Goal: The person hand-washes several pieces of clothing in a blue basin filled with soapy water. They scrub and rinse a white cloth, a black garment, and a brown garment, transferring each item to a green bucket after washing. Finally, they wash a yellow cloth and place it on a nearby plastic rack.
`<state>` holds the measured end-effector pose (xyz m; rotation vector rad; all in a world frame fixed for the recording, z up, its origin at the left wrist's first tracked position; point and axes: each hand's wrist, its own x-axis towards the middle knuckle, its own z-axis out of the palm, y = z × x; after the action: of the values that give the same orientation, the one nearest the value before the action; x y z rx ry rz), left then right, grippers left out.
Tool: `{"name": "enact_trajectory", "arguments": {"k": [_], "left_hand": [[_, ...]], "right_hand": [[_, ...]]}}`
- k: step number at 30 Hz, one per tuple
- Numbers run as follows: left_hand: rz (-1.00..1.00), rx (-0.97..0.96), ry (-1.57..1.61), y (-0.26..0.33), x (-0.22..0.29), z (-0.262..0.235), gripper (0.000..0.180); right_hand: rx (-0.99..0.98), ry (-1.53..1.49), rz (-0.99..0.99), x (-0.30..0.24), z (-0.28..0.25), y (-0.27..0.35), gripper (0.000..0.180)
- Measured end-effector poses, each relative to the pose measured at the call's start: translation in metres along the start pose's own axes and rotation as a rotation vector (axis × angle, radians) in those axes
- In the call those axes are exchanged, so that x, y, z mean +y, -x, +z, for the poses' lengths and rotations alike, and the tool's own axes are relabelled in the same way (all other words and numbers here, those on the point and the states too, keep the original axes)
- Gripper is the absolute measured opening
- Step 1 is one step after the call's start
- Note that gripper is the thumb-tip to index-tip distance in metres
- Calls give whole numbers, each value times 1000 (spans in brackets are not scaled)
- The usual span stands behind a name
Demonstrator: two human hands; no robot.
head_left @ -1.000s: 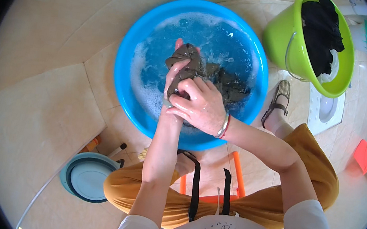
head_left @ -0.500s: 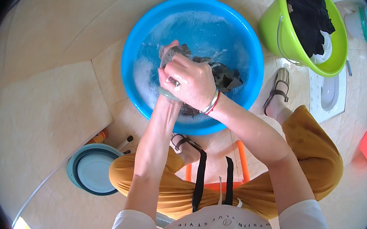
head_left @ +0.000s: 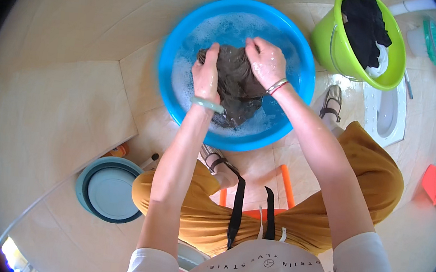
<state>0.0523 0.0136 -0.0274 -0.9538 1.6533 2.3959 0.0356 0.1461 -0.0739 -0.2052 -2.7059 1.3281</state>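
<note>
A wet dark grey-brown garment [head_left: 238, 82] is spread between my hands over a round blue basin [head_left: 309, 76] of soapy water. My left hand [head_left: 206, 76] grips its left side, thumb on top, with a pale green bangle at the wrist. At the upper right edge my right hand [head_left: 267, 60] pinches the cloth between curled fingers. The garment's lower part hangs into the suds. Which kind of garment it is, I cannot tell.
A lime green bucket [head_left: 333, 52] with black and white clothes stands at the upper right, near a white squat toilet [head_left: 390, 117]. A grey-blue folding basin [head_left: 111, 194] lies lower left. At the right is an orange-red container [head_left: 434, 183]. I sit on an orange stool [head_left: 287, 186].
My hands were pressed together around the bunched garment. They have moved apart, the right hand going up and right, and the cloth is opened out between them.
</note>
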Motion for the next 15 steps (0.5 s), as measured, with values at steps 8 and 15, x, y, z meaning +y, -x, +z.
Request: {"name": "enact_trajectory", "arguments": {"k": [8,15], "left_hand": [[874,93,-1049,-21,7,-65,46],[436,-157,-674,68,-56,-27,51]], "right_hand": [[-418,-1033,920,2,-48,-13,34],[-325,-1285,1013,-60,-60,0,21]]}}
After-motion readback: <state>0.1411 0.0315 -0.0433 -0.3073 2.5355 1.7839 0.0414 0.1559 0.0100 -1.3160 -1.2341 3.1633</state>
